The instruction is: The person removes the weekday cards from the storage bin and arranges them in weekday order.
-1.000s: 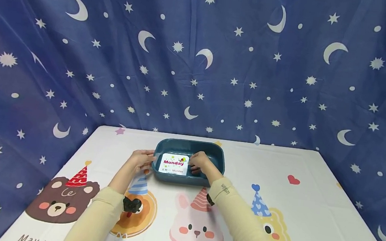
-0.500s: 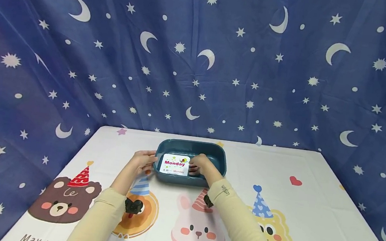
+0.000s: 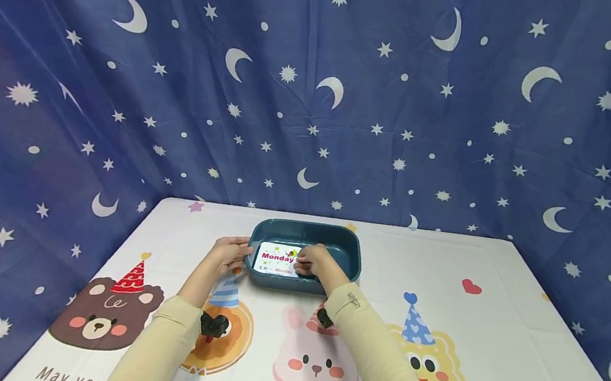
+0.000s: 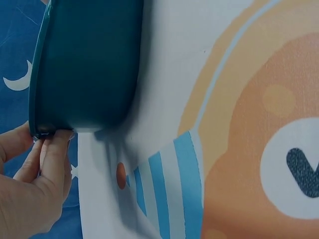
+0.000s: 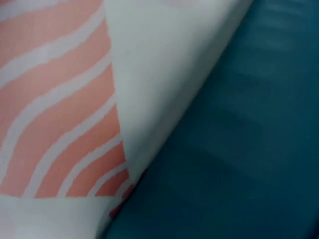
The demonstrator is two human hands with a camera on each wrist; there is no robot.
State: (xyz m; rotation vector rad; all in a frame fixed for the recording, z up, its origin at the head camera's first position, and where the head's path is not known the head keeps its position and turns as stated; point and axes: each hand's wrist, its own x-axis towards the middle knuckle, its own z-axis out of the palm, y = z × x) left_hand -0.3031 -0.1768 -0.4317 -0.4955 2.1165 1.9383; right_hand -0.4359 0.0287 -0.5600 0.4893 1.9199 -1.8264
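A dark teal basin (image 3: 300, 285) sits near the table's far edge. Inside it, toward the left, lies a white card (image 3: 274, 265) printed with "Monday" in pink, its lower edge hidden by the basin's front wall. My left hand (image 3: 228, 253) grips the basin's left rim. In the left wrist view, the fingers (image 4: 55, 154) of that hand press under the rim from outside. My right hand (image 3: 317, 262) reaches over the front wall into the basin, its curled fingers pinching the card's right edge. The right wrist view shows the basin's outer wall (image 5: 239, 139), but no hand.
Under the basin is a white tablecloth (image 3: 515, 340) printed with cartoon animals in party hats. A blue curtain (image 3: 317, 91) with moons and stars hangs behind and beside the table. Dark wrist straps show below both hands.
My right hand has moved slightly left, so its fingers now overlap the card's right edge. The left hand keeps its hold on the rim. The whole head view has shifted a little.
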